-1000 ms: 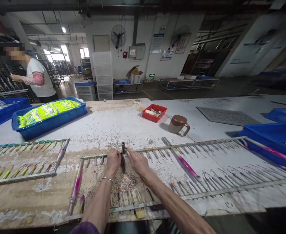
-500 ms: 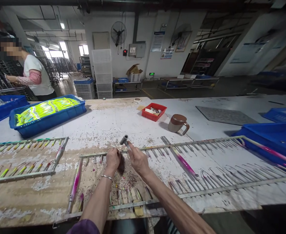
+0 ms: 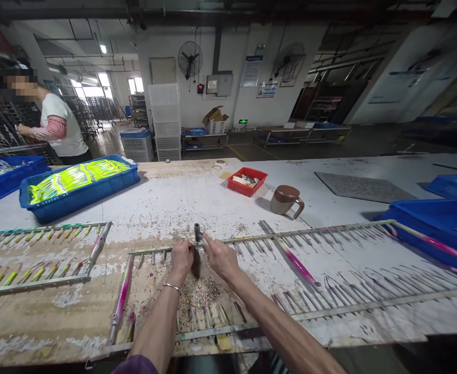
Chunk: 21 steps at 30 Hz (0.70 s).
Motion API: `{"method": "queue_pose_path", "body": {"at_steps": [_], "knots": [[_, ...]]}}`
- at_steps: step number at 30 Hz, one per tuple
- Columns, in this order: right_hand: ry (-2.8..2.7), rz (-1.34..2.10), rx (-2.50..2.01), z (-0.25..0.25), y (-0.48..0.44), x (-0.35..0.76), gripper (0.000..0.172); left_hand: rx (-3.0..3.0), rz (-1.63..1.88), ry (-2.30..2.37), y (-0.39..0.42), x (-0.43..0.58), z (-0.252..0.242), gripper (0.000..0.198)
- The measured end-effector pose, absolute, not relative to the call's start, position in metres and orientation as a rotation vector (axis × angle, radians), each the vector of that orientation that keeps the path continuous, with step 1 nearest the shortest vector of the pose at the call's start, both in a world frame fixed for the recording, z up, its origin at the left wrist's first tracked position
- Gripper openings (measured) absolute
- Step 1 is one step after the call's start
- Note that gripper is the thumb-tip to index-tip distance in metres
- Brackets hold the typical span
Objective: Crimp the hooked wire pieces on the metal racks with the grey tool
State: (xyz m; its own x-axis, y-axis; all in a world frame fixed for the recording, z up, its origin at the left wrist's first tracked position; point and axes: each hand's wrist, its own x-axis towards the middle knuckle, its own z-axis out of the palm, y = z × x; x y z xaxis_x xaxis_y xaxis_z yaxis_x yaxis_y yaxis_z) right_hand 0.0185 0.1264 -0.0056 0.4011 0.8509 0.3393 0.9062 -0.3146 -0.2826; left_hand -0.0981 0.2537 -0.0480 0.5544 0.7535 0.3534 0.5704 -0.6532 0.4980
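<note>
My right hand [image 3: 218,258] pinches a short dark metal tube tool [image 3: 197,232], which stands upright over the top rail of a long metal rack [image 3: 330,228] of wire clips. My left hand [image 3: 182,259] is curled closed right beside it, gripping something small at the rail that I cannot make out. A bracelet sits on my left wrist. Below the hands lies a pile of paint flakes and debris [image 3: 199,288]. A pink-coated bar [image 3: 122,291] forms the rack's left end, and another pink bar [image 3: 296,262] crosses the rack at the right.
A second rack with yellow-tipped clips [image 3: 37,254] lies left. Blue bins [image 3: 78,184] of yellow-green parts stand at back left, more blue bins [image 3: 439,218] at right. A red tray [image 3: 247,181] and brown mug [image 3: 285,200] sit behind. Another person [image 3: 59,127] works at far left.
The tube tool tilted to the right half a second ago and now stands upright again at the rail. Both hands stay in the same spot.
</note>
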Motion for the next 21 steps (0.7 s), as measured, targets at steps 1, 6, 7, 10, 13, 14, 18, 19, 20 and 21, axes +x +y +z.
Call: {"method": "queue_pose_path", "body": {"at_steps": [1, 6, 7, 10, 13, 14, 18, 19, 20, 21], "knots": [[-1.485, -0.204, -2.218, -0.005, 0.126, 0.019, 0.049, 2.470, 0.784, 1.090, 0.254, -0.098, -0.048, 0.018], [-1.501, -0.180, -2.234, -0.008, 0.124, 0.018, 0.048, 2.480, 0.759, 1.102, 0.254, -0.098, -0.047, 0.021], [-1.520, -0.148, -2.256, -0.010, 0.123, 0.019, 0.047, 2.483, 0.752, 1.099, 0.254, -0.099, -0.047, 0.022], [-1.484, -0.203, -2.179, -0.013, 0.121, 0.020, 0.049, 2.502, 0.728, 1.084, 0.253, -0.100, -0.045, 0.020], [-1.424, -0.289, -2.082, -0.014, 0.122, 0.019, 0.052, 2.524, 0.707, 1.079, 0.253, -0.102, -0.044, 0.019], [-1.437, -0.268, -2.108, -0.015, 0.122, 0.019, 0.051, 2.530, 0.701, 1.080, 0.252, -0.103, -0.044, 0.020], [-1.500, -0.182, -2.215, -0.014, 0.125, 0.018, 0.047, 2.549, 0.681, 1.075, 0.251, -0.104, -0.043, 0.022], [-1.486, -0.219, -2.187, -0.014, 0.125, 0.018, 0.048, 2.551, 0.677, 1.077, 0.251, -0.104, -0.043, 0.021], [-1.465, -0.270, -2.149, -0.013, 0.125, 0.018, 0.050, 2.553, 0.673, 1.080, 0.251, -0.104, -0.043, 0.020], [-1.449, -0.313, -2.119, -0.013, 0.125, 0.018, 0.052, 2.553, 0.670, 1.084, 0.251, -0.104, -0.043, 0.019]]}}
